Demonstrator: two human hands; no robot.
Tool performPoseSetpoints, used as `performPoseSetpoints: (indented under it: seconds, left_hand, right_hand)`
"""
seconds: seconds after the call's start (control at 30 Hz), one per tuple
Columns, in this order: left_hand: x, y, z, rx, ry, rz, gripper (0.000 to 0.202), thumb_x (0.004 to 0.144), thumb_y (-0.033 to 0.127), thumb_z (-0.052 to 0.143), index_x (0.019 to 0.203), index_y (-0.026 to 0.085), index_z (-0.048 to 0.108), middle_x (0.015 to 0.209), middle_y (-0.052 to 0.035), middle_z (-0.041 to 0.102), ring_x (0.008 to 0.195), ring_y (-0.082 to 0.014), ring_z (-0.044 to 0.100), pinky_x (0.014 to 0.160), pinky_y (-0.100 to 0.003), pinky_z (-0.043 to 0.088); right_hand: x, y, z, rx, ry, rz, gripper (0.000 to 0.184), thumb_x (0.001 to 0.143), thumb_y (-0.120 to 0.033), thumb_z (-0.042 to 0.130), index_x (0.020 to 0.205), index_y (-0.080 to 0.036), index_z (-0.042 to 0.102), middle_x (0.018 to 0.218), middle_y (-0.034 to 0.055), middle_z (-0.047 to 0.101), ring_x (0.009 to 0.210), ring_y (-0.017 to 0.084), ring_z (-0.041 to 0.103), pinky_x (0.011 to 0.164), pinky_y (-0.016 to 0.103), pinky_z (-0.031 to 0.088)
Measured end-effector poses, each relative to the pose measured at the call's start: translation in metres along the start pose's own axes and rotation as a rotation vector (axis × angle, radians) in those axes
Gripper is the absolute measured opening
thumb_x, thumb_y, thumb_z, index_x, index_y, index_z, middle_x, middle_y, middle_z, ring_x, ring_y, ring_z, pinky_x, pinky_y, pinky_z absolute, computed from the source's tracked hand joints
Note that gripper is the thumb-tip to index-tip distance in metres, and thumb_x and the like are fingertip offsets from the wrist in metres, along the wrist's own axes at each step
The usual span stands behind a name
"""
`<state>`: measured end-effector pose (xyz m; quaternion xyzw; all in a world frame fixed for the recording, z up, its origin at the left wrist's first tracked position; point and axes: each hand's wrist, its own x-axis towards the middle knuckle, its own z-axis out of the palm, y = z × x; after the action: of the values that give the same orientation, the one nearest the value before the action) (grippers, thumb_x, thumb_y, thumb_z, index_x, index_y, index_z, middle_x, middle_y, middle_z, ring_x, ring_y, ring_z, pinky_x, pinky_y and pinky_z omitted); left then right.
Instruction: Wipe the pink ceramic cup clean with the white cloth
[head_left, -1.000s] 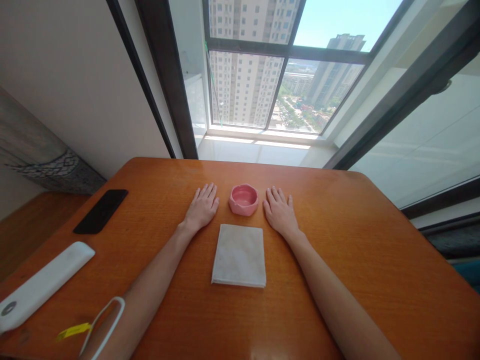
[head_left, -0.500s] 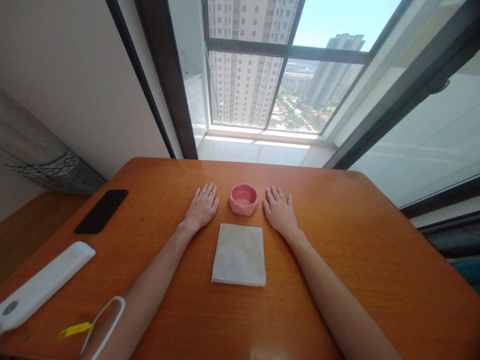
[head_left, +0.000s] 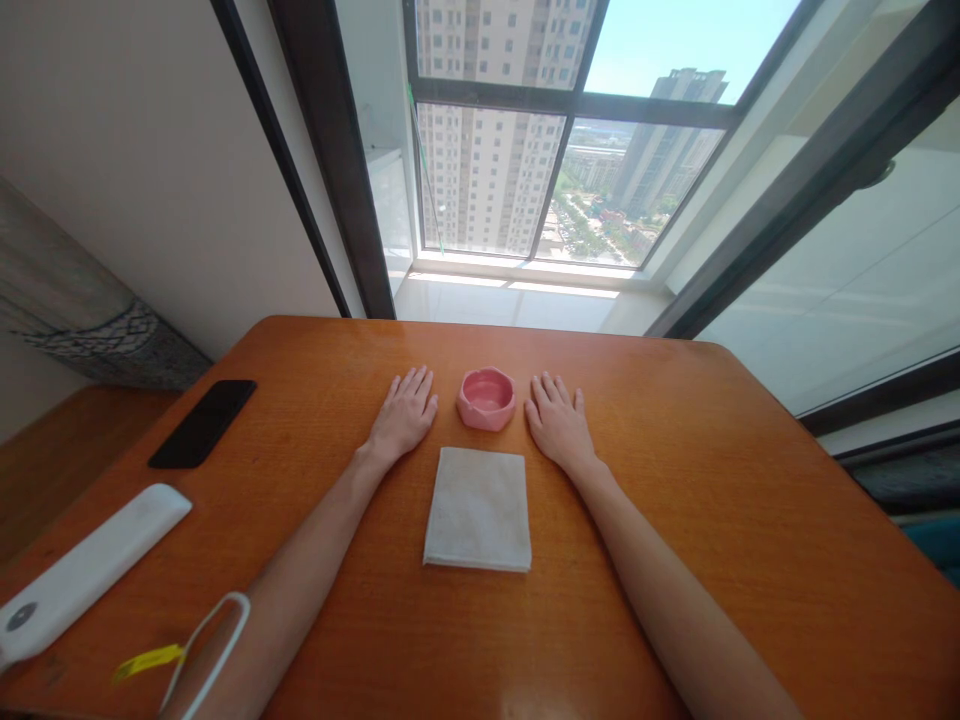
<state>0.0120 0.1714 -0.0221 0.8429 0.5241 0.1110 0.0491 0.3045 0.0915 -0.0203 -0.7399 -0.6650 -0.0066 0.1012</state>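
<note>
My left hand lies palm down on the wooden table, fingers stretched out and holding nothing. Opposite it, my right hand rests flat too, its fingers slightly apart. Between the two hands stands a pink faceted bowl, which looks like an ashtray; neither hand touches it. Closer to me, between my forearms, lies a folded whitish cloth, flat and roughly square.
A black phone lies at the table's left side. Below it is a long white device with a round button. A white cord loop with a yellow tag touches my left forearm. A window rises beyond the table.
</note>
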Motion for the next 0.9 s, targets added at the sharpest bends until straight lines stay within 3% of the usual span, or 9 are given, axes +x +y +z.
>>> performPoseSetpoints:
  seconds: [0.47, 0.6, 0.7, 0.8, 0.9]
  left_hand:
    - [0.0, -0.001, 0.001, -0.014, 0.013, 0.0, 0.061, 0.11, 0.036, 0.034, 0.165, 0.01, 0.044, 0.176, -0.014, 0.039, 0.167, -0.0299, 0.034, 0.139, -0.052, 0.025]
    - [0.0, 0.0, 0.0, -0.016, 0.008, -0.005, 0.061, 0.11, 0.035, 0.034, 0.165, 0.009, 0.044, 0.176, -0.0143, 0.039, 0.167, -0.03, 0.034, 0.14, -0.052, 0.025]
    - [0.0, 0.0, -0.001, -0.017, 0.0, -0.002, 0.062, 0.111, 0.035, 0.034, 0.165, 0.008, 0.043, 0.177, -0.0141, 0.037, 0.167, -0.0302, 0.033, 0.14, -0.052, 0.024]
    - [0.0, 0.0, 0.0, -0.016, -0.004, -0.001, 0.062, 0.11, 0.034, 0.034, 0.165, 0.007, 0.043, 0.177, -0.0139, 0.037, 0.167, -0.0306, 0.033, 0.14, -0.052, 0.023]
    - [0.0, -0.001, 0.001, -0.019, -0.002, -0.001, 0.062, 0.111, 0.035, 0.034, 0.166, 0.007, 0.043, 0.177, -0.0139, 0.037, 0.167, -0.0308, 0.033, 0.14, -0.052, 0.023]
  right_hand:
    - [-0.001, 0.001, 0.0, 0.177, 0.106, -0.019, 0.06, 0.111, -0.036, 0.032, 0.167, -0.016, 0.04, 0.173, 0.0192, 0.044, 0.162, 0.04, 0.037, 0.13, 0.074, 0.021]
    - [-0.006, -0.014, -0.014, 0.426, 0.228, -0.166, 0.06, 0.113, -0.04, 0.033, 0.169, -0.019, 0.035, 0.173, 0.0184, 0.043, 0.162, 0.032, 0.039, 0.132, 0.059, 0.032]
    - [-0.012, -0.032, -0.018, 0.518, 0.221, -0.287, 0.054, 0.109, -0.048, 0.051, 0.159, -0.028, 0.05, 0.177, 0.0153, 0.036, 0.161, 0.032, 0.041, 0.129, 0.055, 0.039]
    - [-0.015, -0.045, -0.013, 0.524, 0.172, -0.304, 0.057, 0.093, -0.055, 0.078, 0.14, -0.026, 0.063, 0.177, 0.0192, 0.032, 0.158, 0.04, 0.044, 0.12, 0.058, 0.048]
    - [-0.014, -0.048, -0.006, 0.574, 0.162, -0.251, 0.05, 0.086, -0.052, 0.085, 0.123, -0.025, 0.064, 0.159, 0.0197, 0.053, 0.143, 0.039, 0.058, 0.108, 0.054, 0.056]
